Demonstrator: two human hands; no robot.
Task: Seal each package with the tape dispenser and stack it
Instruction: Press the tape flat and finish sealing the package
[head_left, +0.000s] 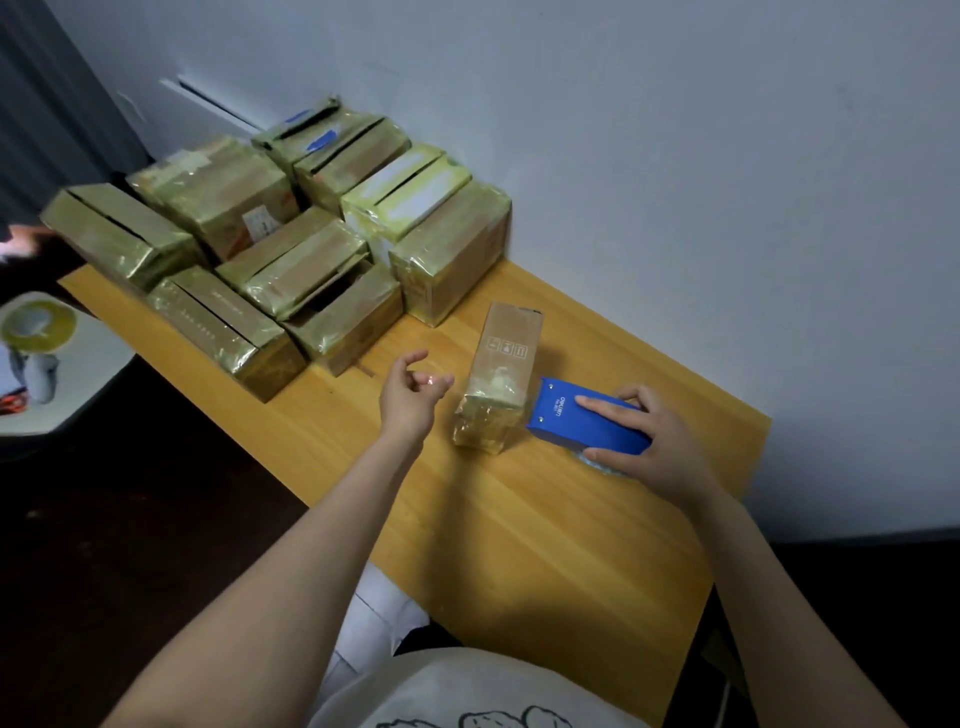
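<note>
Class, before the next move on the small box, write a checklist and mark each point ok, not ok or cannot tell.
1. Right hand grips the tape dispenser: ok.
2. Small box lies flat on the table: ok.
3. Left hand steadies the box: not ok, it hovers beside it.
4. Tape end held in that hand: cannot tell.
5. Box's far end sealed: cannot tell.

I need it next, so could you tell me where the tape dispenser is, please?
Head view: the dispenser lies on the table, held by the right hand, just right of the lone box.
</note>
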